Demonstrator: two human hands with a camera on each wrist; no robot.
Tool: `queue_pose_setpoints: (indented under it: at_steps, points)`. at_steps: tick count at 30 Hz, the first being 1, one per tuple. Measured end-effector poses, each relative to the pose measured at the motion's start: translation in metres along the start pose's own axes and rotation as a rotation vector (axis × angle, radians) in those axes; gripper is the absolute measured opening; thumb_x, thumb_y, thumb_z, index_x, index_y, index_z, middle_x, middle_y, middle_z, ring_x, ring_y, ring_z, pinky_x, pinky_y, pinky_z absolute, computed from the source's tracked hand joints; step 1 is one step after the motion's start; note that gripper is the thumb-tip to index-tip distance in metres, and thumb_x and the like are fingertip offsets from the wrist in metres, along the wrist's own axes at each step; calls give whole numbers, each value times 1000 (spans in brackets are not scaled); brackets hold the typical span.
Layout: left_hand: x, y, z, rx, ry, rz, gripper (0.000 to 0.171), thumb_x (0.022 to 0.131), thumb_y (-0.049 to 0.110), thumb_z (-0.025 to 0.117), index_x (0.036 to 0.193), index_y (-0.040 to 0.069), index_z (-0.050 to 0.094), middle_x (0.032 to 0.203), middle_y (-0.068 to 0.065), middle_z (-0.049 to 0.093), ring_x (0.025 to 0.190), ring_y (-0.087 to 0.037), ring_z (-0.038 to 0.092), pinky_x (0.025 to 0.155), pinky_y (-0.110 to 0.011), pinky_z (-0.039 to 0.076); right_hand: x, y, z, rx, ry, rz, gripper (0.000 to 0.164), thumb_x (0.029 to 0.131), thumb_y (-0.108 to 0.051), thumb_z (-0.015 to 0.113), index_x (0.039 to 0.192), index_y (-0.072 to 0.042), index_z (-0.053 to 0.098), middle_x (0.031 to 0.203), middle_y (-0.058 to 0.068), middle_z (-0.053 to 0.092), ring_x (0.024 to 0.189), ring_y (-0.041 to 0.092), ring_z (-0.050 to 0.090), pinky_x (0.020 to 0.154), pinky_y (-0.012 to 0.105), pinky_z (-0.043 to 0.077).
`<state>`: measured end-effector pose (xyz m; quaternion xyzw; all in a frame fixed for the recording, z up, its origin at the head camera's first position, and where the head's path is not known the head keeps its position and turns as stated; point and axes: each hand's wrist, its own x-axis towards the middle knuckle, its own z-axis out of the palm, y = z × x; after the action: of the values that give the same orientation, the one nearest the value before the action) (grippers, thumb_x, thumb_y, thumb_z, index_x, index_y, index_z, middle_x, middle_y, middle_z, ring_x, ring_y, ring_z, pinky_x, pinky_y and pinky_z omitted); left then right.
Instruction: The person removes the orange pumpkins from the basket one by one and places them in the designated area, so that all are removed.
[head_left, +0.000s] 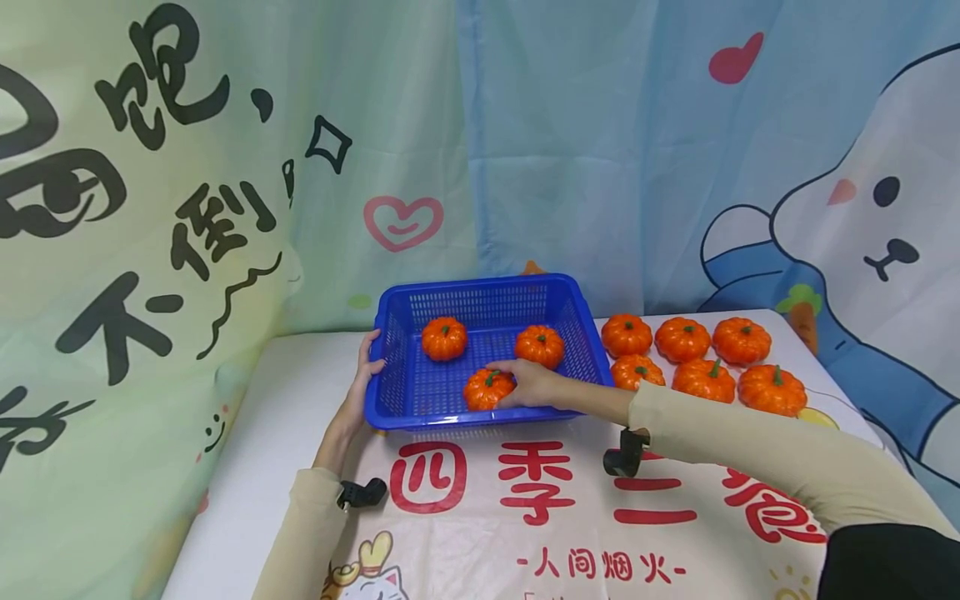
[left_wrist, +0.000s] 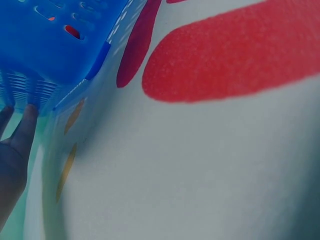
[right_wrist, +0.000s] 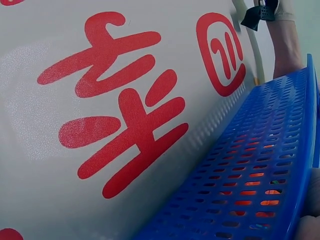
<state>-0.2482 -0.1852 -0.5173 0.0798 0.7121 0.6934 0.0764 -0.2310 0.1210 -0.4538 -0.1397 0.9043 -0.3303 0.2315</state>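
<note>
A blue plastic basket (head_left: 480, 422) with slotted walls stands at the middle of the table. My left hand (head_left: 360, 375) is at its left side, fingertips against the rim; the left wrist view shows straight fingers (left_wrist: 26, 131) touching the slotted wall. Inside the basket, my right hand (head_left: 534, 384) grips a small orange pumpkin (head_left: 486, 390) near the front wall, thumb and fingers around its right side. Two more pumpkins lie in the basket, one pumpkin (head_left: 444, 339) at back left and another pumpkin (head_left: 539, 346) at right. From the right wrist, orange shows through the basket wall (right_wrist: 265, 150).
Several orange pumpkins (head_left: 682, 339) sit in two rows on the table, right of the basket. A white cloth (head_left: 577, 500) with red characters covers the table's front. Behind hangs a printed curtain (head_left: 555, 167). My right forearm crosses in front of the nearer pumpkins.
</note>
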Motion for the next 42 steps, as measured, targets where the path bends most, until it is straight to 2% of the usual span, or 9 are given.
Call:
queue_pose_setpoints:
  at_steps: [7,11,19,23,30,35,38,42]
  points:
    - [2,-2,-1,-6,-4,-3,61,94,29,26,152,30,7,163,-3,-5,145,-35,9,118,-56,9,1,1,-4,0,50,-54,71,82,-21,75,145,-12,44,139,17,53,126,33,52,106,49,43]
    - [3,-3,-2,-9,-5,-4,62,94,29,27,153,30,7,163,-3,-5,146,-34,8,119,-56,8,-4,-4,-13,33,80,-52,73,81,-25,76,146,-14,44,139,17,53,125,33,52,105,49,44]
    - [2,-2,0,-17,-4,5,61,95,28,26,153,29,6,163,-4,-6,145,-34,8,119,-56,8,-29,-28,-47,120,112,-47,73,80,-30,74,145,-15,44,133,19,53,117,34,54,95,45,52]
    - [2,-1,0,-24,-9,3,61,95,27,26,153,29,6,163,-3,-6,145,-34,9,118,-55,9,-48,-35,-55,137,90,-22,73,81,-32,75,146,-19,44,136,18,50,118,34,53,94,44,53]
    - [2,-1,-2,-48,-14,-2,61,95,27,25,152,30,6,163,-4,-5,143,-37,13,116,-55,15,-82,-33,-51,155,38,-49,72,81,-34,75,145,-19,45,136,19,51,113,33,58,89,42,55]
    - [1,-2,-3,-37,-15,-11,61,95,28,25,152,31,5,163,-4,-5,142,-38,14,115,-56,18,-109,-29,-40,173,-30,-78,72,80,-35,76,144,-20,47,141,17,49,118,34,53,89,44,54]
    - [0,-2,-3,-30,-16,-15,61,95,28,25,153,31,4,163,-4,-5,142,-38,16,113,-55,21,-124,-29,-34,199,-75,-67,73,79,-35,76,144,-22,47,142,15,48,116,31,53,86,41,56]
    - [0,-2,-3,-17,-12,-16,61,95,29,25,153,32,4,163,-3,-5,141,-38,17,113,-54,22,-141,-28,-30,215,-109,-42,73,78,-35,78,143,-22,48,134,13,51,111,25,54,81,36,57]
